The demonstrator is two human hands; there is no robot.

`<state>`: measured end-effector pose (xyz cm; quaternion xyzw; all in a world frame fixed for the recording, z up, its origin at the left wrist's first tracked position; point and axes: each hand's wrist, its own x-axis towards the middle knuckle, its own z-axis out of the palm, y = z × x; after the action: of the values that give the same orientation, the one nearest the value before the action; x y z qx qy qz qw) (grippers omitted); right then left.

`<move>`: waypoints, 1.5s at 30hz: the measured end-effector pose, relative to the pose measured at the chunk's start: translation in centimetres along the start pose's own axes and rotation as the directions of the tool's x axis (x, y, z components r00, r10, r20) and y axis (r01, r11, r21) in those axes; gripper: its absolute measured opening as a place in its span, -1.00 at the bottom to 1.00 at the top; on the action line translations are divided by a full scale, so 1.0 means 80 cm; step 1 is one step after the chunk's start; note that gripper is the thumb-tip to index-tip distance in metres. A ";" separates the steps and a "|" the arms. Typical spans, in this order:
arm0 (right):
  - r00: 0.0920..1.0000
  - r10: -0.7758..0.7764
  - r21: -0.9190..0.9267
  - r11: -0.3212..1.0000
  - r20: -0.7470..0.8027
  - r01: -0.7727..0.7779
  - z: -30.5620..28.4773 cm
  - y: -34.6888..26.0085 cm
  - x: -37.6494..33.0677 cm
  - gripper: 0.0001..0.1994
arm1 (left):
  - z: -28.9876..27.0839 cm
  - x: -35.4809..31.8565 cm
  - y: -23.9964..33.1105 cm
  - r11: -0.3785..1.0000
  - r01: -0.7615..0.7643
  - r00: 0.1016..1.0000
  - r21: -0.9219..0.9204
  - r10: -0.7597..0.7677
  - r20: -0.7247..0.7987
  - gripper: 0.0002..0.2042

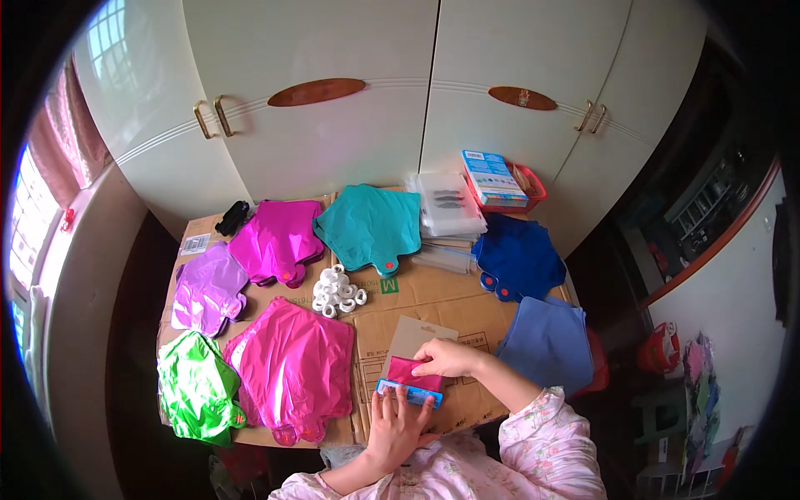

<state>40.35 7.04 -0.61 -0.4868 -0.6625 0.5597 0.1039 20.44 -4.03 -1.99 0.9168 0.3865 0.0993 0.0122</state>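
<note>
In front of me on the cardboard lies a pale grey-beige card (pixel 425 332) with a hang hole at its top. Folded pink foil (pixel 404 372) rests on the card, and a blue printed strip (pixel 412 393) crosses its lower end. My right hand (pixel 450 360) comes in from the right, its fingers closed in a pinch on the pink foil. Below, my left hand (pixel 397 432) lies with fingers stretched and spread, the tips touching the blue strip. Its thumb points right, apart from the strip. What lies under the left palm is hidden.
Flat foil balloons ring me: pink (pixel 292 367), green (pixel 198 387), lilac (pixel 207 287), magenta (pixel 275 239), teal (pixel 368 225), dark blue (pixel 518 257), grey-blue (pixel 546 343). White ribbon rolls (pixel 336 292) sit mid-table. Behind are clear plastic bags (pixel 446 218) and a red basket (pixel 537 187).
</note>
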 end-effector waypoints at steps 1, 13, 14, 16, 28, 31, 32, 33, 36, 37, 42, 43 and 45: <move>1.000 -0.004 -0.028 1.000 -0.009 0.003 0.001 -0.004 -0.001 -0.78 | 0.001 0.000 0.000 1.000 0.002 1.000 -0.001 -0.002 -0.002 -0.29; 0.999 0.021 0.186 0.982 -0.047 -0.012 0.007 0.025 0.008 -0.72 | -0.002 0.002 -0.001 1.000 -0.007 0.999 0.014 0.007 -0.035 -0.34; 0.993 -0.024 -0.057 0.998 -0.118 0.018 0.007 0.024 0.009 -0.69 | -0.001 0.004 -0.002 1.000 -0.009 0.999 0.011 0.009 -0.052 -0.39; 0.985 -0.036 -0.275 0.961 -0.171 -0.012 0.003 0.013 0.008 -0.63 | -0.001 0.007 -0.006 0.999 -0.029 0.997 0.042 0.032 -0.065 -0.48; 0.752 -0.642 -0.857 0.464 -0.150 0.226 0.036 -0.001 0.075 -0.43 | -0.004 0.021 -0.014 0.970 -0.155 0.988 0.187 0.156 0.011 -0.59; 0.757 -0.625 -0.851 0.489 -0.188 0.193 0.039 0.005 0.073 -0.40 | -0.004 0.021 -0.015 0.969 -0.165 0.985 0.185 0.172 -0.024 -0.59; 0.744 -0.638 -0.852 0.488 -0.197 0.192 0.038 0.005 0.073 -0.40 | -0.005 0.022 -0.016 0.970 -0.163 0.984 0.179 0.173 -0.045 -0.60; 0.732 -0.650 -0.852 0.487 -0.206 0.192 0.038 0.004 0.073 -0.40 | -0.006 0.023 -0.016 0.972 -0.160 0.983 0.172 0.174 -0.065 -0.62; 0.718 -0.652 -0.847 0.503 -0.244 0.169 0.040 0.003 0.071 -0.40 | -0.003 0.025 -0.018 0.972 -0.190 0.979 0.137 0.199 -0.048 -0.63; 0.716 -0.649 -0.846 0.510 -0.258 0.158 0.041 0.003 0.070 -0.40 | -0.003 0.026 -0.020 0.973 -0.194 0.976 0.125 0.205 -0.079 -0.63; 0.620 -0.696 -0.753 0.611 -0.363 0.245 0.041 0.011 0.068 -0.50 | 0.000 0.033 -0.025 0.965 -0.216 0.961 0.150 0.237 -0.139 -0.65; 0.597 -0.708 -0.730 0.624 -0.377 0.278 0.039 0.015 0.070 -0.52 | 0.000 0.035 -0.024 0.965 -0.218 0.963 0.146 0.237 -0.127 -0.66; 0.615 -0.668 -0.630 0.702 -0.419 0.332 0.030 0.027 0.083 -0.55 | -0.001 0.038 -0.025 0.967 -0.212 0.968 0.141 0.228 -0.102 -0.68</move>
<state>36.46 10.32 -5.96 -0.4380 -0.8207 0.1231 0.3456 21.10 -0.45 -1.60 0.9456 0.2879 0.1283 -0.0809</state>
